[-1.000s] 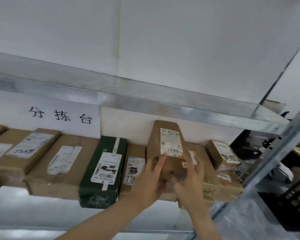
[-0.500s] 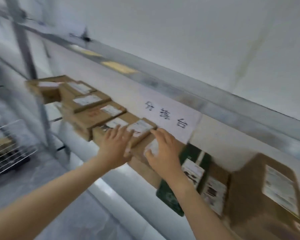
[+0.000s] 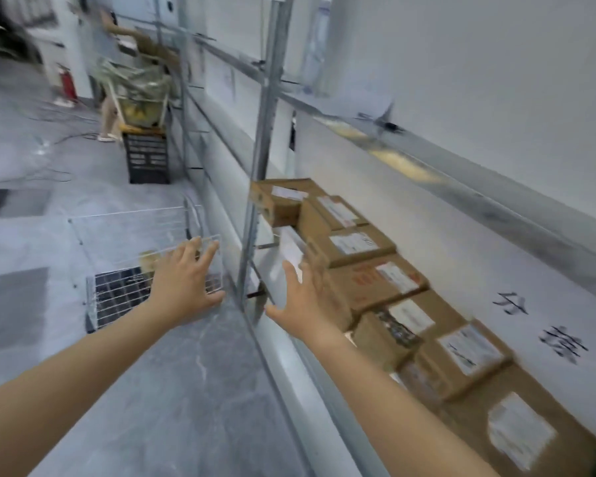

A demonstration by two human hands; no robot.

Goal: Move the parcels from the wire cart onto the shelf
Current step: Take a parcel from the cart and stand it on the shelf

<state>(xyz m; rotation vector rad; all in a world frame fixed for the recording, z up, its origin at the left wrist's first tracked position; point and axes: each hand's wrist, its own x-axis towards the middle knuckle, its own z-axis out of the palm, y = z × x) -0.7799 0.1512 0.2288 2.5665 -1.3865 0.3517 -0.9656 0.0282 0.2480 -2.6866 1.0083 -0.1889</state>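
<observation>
Two hands are in view, both spread with fingers straight, holding nothing. The left hand (image 3: 186, 280) hovers over the wire cart (image 3: 117, 294). One brown parcel (image 3: 149, 260) shows in the cart just beyond its fingertips.

The right hand (image 3: 307, 304) is just right of the shelf upright (image 3: 255, 187). Blur prevents telling whether it touches the nearest box.

At least seven cardboard parcels (image 3: 355, 244) lie on the shelf (image 3: 286, 370) in a single row. The row's long axis runs from beyond the right hand's fingertips back alongside its forearm. Each carries one white label facing the camera, text unreadable. One red-printed parcel (image 3: 379, 287) lies just right of the right hand, print unreadable.

A white wall sign (image 3: 547, 325) right of the row reads 分拣; the rest is cut off.
</observation>
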